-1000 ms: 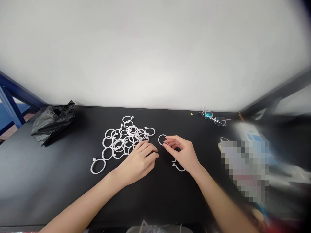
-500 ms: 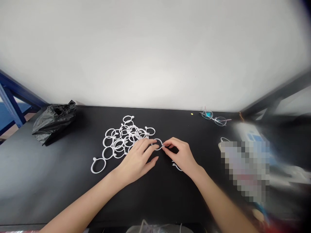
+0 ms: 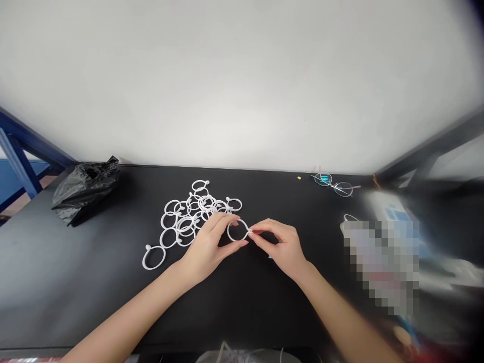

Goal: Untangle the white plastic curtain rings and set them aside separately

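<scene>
Both hands hold one white plastic ring (image 3: 237, 231) just above the black table (image 3: 94, 282). My left hand (image 3: 209, 247) curls round the ring's left side, thumb below and fingers above. My right hand (image 3: 282, 247) pinches the small tab on the ring's right side between thumb and forefinger. Just behind and to the left of my left hand lies a pile of several white rings (image 3: 192, 214), and a single ring (image 3: 153, 257) lies apart at its front left. A bit of another white ring peeks out beside my right hand.
A crumpled black plastic bag (image 3: 85, 189) sits at the table's back left. A pair of glasses (image 3: 335, 184) lies at the back right by the white wall. Blurred clutter fills the right side. A blue frame stands at the far left.
My right hand picked a ring off the table and brought it left and nearer. My left hand left the pile and took hold of the ring's other side.
</scene>
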Tool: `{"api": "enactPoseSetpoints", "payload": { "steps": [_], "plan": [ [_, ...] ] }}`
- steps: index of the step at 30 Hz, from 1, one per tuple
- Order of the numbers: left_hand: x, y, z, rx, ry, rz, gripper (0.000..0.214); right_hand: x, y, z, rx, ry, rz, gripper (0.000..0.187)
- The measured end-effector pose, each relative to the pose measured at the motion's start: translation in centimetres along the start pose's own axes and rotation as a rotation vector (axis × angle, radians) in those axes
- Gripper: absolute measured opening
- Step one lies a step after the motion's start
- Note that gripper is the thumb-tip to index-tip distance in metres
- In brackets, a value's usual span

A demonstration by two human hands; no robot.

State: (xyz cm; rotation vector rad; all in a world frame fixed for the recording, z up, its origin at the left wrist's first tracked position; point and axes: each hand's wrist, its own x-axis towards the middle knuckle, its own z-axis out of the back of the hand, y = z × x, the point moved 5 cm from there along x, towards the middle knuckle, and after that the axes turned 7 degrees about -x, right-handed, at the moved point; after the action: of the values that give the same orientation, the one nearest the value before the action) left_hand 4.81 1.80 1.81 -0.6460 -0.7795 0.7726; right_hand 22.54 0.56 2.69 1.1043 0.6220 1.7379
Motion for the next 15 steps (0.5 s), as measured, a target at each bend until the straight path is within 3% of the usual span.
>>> {"api": "enactPoseSetpoints", "payload": {
  "steps": [6,15],
  "plan": [
    [-0.08,-0.36,0.25,-0.001,-0.048,-0.037,0.036,-0.09,0.83,0.2,0.022,-0.086,0.157,0.014],
    [0.11,-0.84,0.31,-0.005,-0.057,-0.059,0.035,-0.18,1.03,0.23,0.037,-0.091,0.179,0.014]
  ]
}}
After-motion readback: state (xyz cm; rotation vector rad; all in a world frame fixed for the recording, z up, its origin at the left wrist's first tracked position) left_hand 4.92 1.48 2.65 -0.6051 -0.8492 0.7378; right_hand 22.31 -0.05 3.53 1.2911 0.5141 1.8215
